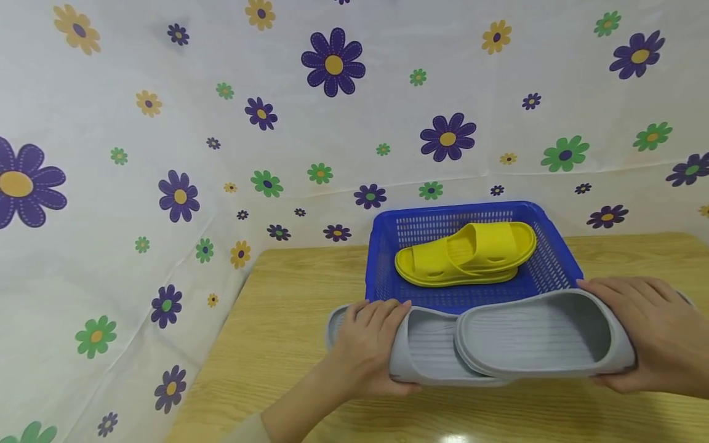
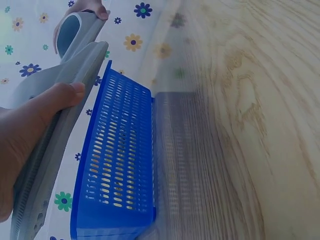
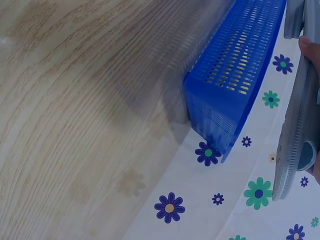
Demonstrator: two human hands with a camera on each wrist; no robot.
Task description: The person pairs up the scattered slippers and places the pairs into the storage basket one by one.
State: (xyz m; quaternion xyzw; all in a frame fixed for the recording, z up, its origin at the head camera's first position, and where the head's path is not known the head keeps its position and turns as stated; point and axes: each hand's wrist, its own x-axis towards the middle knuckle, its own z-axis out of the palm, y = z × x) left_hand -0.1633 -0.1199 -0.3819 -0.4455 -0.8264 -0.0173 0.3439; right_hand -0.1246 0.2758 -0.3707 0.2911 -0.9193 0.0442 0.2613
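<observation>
Two grey slippers are held up in front of the blue basket, their heel ends overlapping in the middle. My left hand grips the left grey slipper around its strap, thumb underneath. Around the strap of the right grey slipper, my right hand has its fingers on top and its thumb below. The right slipper's heel lies over the left one's. Inside the blue basket a pair of yellow slippers is stacked, one partly on the other. In the left wrist view, the left thumb presses the slipper's sole.
The basket stands on a wooden table near its back edge. Behind and to the left hangs a white cloth printed with purple, green and yellow flowers. Bare wood shows left of the basket.
</observation>
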